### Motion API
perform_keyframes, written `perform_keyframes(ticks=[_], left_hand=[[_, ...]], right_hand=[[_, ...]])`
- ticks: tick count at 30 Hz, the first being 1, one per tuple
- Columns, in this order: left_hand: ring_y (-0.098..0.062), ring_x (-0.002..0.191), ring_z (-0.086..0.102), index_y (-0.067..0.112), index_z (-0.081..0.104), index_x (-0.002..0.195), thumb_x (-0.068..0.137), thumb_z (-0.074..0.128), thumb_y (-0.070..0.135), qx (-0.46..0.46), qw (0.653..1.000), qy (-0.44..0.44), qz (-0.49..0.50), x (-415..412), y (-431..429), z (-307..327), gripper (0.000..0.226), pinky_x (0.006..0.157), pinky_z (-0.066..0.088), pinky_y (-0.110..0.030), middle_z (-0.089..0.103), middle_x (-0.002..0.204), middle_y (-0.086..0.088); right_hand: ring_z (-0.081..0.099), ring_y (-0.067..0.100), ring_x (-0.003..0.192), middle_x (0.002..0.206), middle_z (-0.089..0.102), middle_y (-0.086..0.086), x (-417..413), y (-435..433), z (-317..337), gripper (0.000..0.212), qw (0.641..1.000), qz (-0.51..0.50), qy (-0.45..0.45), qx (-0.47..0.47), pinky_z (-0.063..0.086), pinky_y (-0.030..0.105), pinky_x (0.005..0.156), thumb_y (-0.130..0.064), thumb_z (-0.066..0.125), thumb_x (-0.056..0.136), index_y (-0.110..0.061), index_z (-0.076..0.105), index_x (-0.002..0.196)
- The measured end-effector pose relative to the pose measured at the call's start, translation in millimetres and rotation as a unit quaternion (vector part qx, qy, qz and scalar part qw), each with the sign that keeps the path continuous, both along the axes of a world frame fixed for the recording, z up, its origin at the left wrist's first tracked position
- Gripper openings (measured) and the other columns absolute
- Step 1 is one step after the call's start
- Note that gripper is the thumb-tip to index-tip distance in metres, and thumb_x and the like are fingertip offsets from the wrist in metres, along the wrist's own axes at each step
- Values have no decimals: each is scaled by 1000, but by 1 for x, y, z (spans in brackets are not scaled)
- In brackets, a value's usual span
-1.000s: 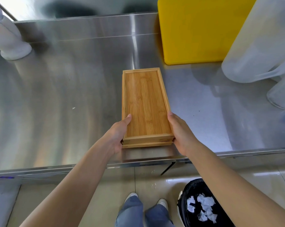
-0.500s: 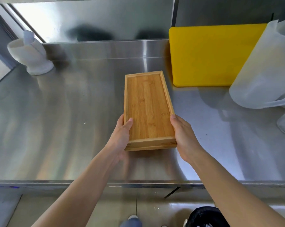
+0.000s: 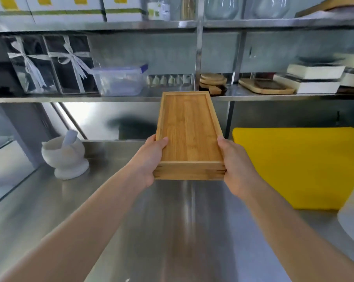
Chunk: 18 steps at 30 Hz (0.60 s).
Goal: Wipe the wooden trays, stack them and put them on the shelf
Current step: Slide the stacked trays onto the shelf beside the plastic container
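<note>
A stack of wooden trays (image 3: 189,135) hangs in the air above the steel counter (image 3: 172,220), held level with its long side pointing away from me. My left hand (image 3: 151,157) grips its near left corner, thumb over the rim. My right hand (image 3: 233,159) clasps the near right corner the same way. The stack's far end reaches up to the front edge of the steel shelf (image 3: 111,98) behind the counter.
On the shelf stand two clear gift boxes with ribbons (image 3: 50,64), a plastic container (image 3: 119,80), round wooden boards (image 3: 212,81), a wooden tray (image 3: 267,86) and white boxes (image 3: 312,78). A white mortar with pestle (image 3: 64,155) and a yellow cutting board (image 3: 302,165) are on the counter.
Both hands have lifted the tray stack off the counter and carried it up and forward toward the shelf. The view has tilted up, so the shelves now show.
</note>
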<state>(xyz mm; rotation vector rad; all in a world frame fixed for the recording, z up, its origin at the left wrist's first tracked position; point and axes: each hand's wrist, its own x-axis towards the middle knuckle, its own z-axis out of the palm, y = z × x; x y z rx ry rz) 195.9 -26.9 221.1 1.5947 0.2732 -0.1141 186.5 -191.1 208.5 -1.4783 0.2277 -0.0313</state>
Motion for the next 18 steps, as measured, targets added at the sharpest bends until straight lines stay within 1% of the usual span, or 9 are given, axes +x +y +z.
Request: perform_keyframes(ticks=[3, 5, 6, 8, 10, 13, 15, 16, 18], left_hand=[[-20, 95, 58, 24, 50, 127, 96, 46, 37, -13, 1000, 0, 1, 61, 22, 30, 34, 82, 48, -39, 62, 107, 1], [-21, 87, 59, 18, 52, 122, 95, 49, 35, -21, 1000, 12, -2, 96, 31, 49, 32, 70, 48, -37, 62, 98, -2], [-22, 84, 59, 16, 53, 119, 95, 51, 34, -27, 999, 23, -2, 113, 35, 57, 31, 68, 48, -38, 62, 96, -3], [-24, 79, 56, 14, 52, 110, 93, 54, 33, -27, 999, 41, 7, 144, 42, 68, 26, 72, 47, -41, 58, 90, -6], [-25, 81, 51, 17, 46, 110, 91, 58, 33, -26, 998, 54, 18, 170, 46, 74, 27, 79, 45, -42, 51, 87, -7], [-29, 98, 49, 19, 42, 125, 88, 61, 35, -29, 997, 64, 18, 213, 54, 75, 44, 90, 46, -46, 51, 101, -9], [-30, 104, 49, 20, 41, 128, 88, 61, 34, -31, 997, 62, 24, 241, 59, 72, 47, 96, 45, -48, 50, 112, -11], [-30, 104, 49, 19, 40, 127, 88, 61, 34, -30, 997, 63, 25, 255, 61, 69, 47, 96, 45, -48, 50, 112, -11], [-28, 95, 48, 18, 40, 122, 88, 61, 33, -28, 998, 60, 23, 278, 65, 65, 42, 89, 46, -45, 49, 100, -10]], right_hand=[[56, 28, 105, 117, 59, 7, 62, 24, 29, 40, 1000, -24, 9, 17, 44, 49, 98, -44, 42, 93, -21, 49, 124], [57, 30, 103, 112, 60, 9, 101, 35, 45, 38, 999, -38, 22, 16, 43, 49, 99, -43, 44, 92, -16, 51, 118], [57, 29, 99, 105, 61, 8, 118, 38, 52, 31, 999, -39, 23, 16, 43, 48, 99, -40, 44, 93, -15, 52, 110], [55, 25, 85, 87, 57, 5, 148, 46, 64, 19, 998, -49, 32, 21, 44, 44, 95, -35, 43, 95, -18, 49, 90], [52, 24, 81, 82, 53, 4, 176, 52, 74, 19, 998, -53, 41, 21, 43, 45, 95, -33, 43, 95, -20, 46, 82], [51, 24, 83, 84, 51, 4, 219, 60, 78, 16, 997, -52, 41, 35, 42, 45, 94, -31, 46, 95, -17, 46, 86], [50, 25, 88, 87, 51, 4, 247, 64, 73, 15, 997, -53, 42, 33, 41, 45, 95, -31, 47, 94, -17, 46, 88], [50, 27, 93, 90, 51, 5, 261, 66, 70, 15, 997, -50, 39, 31, 41, 46, 97, -31, 46, 94, -16, 47, 96], [51, 29, 101, 100, 53, 7, 289, 69, 63, 28, 998, -46, 34, 30, 42, 46, 98, -31, 45, 94, -16, 45, 118]])
